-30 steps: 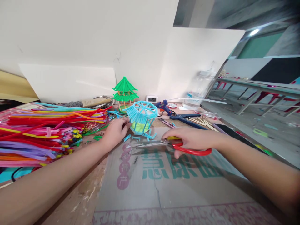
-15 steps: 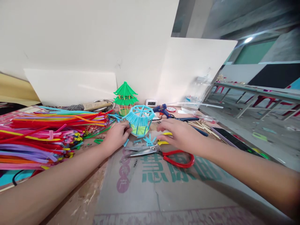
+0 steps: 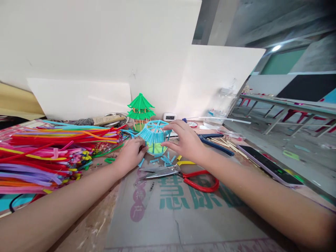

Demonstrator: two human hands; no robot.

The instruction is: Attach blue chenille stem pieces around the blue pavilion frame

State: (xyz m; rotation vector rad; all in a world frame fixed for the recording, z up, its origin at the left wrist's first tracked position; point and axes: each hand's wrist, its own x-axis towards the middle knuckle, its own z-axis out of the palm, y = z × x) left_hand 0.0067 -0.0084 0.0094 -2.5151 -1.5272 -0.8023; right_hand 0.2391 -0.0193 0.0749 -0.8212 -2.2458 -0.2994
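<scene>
Worn wooden desk (image 3: 89,224) carries a grey printed cardboard sheet (image 3: 183,220), on it the blue pipe-cleaner lantern frame (image 3: 154,134), red-handled scissors (image 3: 183,173) and blue offcuts (image 3: 166,160), bright pipe cleaners (image 3: 52,147) heaped left, black phone (image 3: 270,166) right.

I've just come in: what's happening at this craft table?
A person holds a blue pipe-cleaner model between both hands. The left hand grips its left side and the right hand clasps its top and right side. Red-handled scissors lie unheld on the cardboard sheet in front, with short blue offcuts scattered by the model. A pile of coloured pipe cleaners lies to the left, and a green pagoda model stands behind.
</scene>
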